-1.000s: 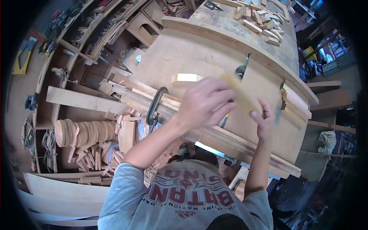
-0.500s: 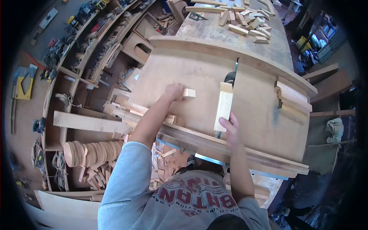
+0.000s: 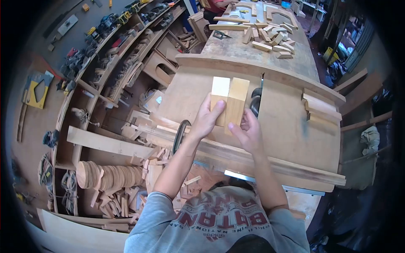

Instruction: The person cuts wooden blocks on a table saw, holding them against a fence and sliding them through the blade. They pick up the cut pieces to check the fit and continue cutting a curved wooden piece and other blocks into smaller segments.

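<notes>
My left hand [image 3: 207, 118] is closed around a short wooden block [image 3: 220, 87] with a pale end, its thumb pressed on the near face. My right hand [image 3: 248, 133] grips a longer wooden block [image 3: 237, 103] low down, between thumb and fingers. Both blocks are held upright side by side, touching or nearly so, above a plywood sled [image 3: 278, 139]. Just right of them, a dark round saw blade [image 3: 256, 101] stands at the slot in the sled. The blocks' lower ends are partly hidden by my fingers.
A wooden fence [image 3: 253, 68] runs along the sled's far side, and wood strips [image 3: 321, 109] lie at its right. A C-clamp [image 3: 180, 137] sits at the near left edge. Beyond is a pile of cut blocks [image 3: 274, 38]. Shelves [image 3: 114, 63] hold tools; another person's red sleeve [image 3: 219, 4] shows behind.
My left hand has come right and lifted the short block off the sled, bringing it beside the longer one. My right hand has turned and raised its block. The view has shifted slightly.
</notes>
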A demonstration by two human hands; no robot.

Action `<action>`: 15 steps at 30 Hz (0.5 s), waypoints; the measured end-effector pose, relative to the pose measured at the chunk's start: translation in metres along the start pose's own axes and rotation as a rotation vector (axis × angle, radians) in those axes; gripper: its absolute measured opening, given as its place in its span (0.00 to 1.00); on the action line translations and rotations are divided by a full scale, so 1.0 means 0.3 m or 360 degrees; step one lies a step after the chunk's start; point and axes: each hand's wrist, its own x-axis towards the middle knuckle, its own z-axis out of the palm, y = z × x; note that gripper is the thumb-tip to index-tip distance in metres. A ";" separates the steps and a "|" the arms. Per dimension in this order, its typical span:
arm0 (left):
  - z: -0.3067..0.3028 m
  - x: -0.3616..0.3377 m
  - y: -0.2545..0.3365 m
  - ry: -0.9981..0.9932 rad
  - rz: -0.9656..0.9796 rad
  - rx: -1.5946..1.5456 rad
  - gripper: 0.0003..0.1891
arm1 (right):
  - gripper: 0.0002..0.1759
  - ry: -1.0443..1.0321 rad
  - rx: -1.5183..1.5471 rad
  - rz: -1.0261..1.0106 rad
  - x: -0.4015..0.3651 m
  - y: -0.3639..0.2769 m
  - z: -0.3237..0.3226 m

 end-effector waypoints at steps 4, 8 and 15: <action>0.005 -0.047 0.088 -0.0073 0.0033 -0.0038 0.25 | 0.32 -0.0155 0.0070 0.0033 -0.014 -0.056 0.008; 0.013 -0.068 0.131 -0.0005 -0.0042 -0.0350 0.24 | 0.36 -0.0248 0.0161 0.0005 -0.028 -0.101 0.032; 0.021 -0.096 0.181 -0.0053 -0.0150 -0.0621 0.23 | 0.36 -0.0329 0.0127 0.0051 -0.046 -0.138 0.023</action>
